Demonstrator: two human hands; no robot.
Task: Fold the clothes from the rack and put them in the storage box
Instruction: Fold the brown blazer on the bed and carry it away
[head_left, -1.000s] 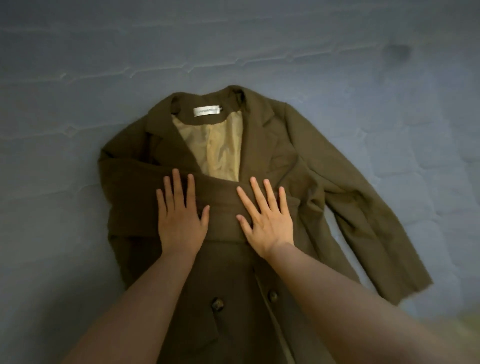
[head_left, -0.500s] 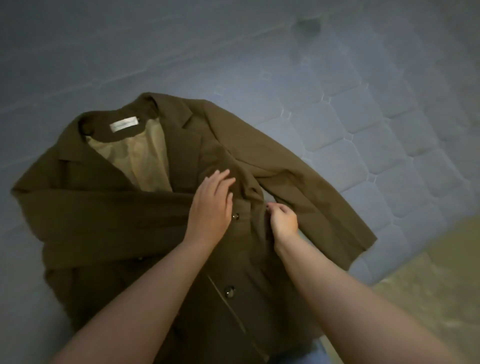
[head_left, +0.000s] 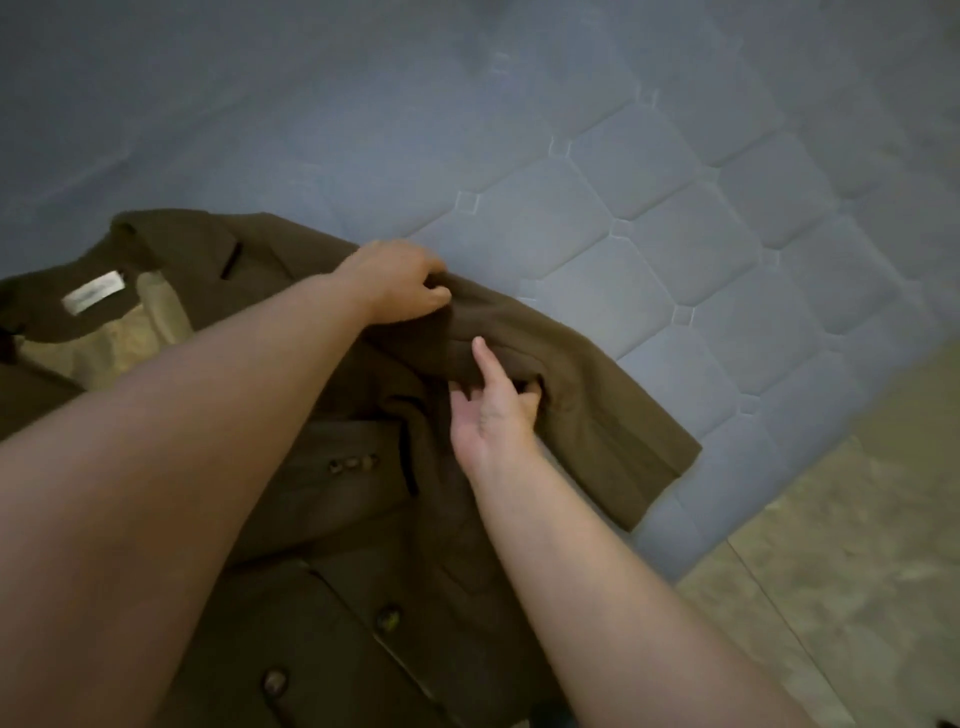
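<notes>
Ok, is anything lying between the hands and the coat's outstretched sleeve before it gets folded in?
Nothing visible. The left hand already grips the coat at the shoulder, and the right hand touches the sleeve directly. The sleeve lies on the quilted mattress with nothing on it. The storage box is out of view.

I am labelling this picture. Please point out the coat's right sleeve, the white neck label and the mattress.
right sleeve (head_left: 597, 415), head view, middle of the sleeve cloth
white neck label (head_left: 93, 292), head view, centre of the label
mattress (head_left: 675, 249), head view, bare quilted surface
</notes>
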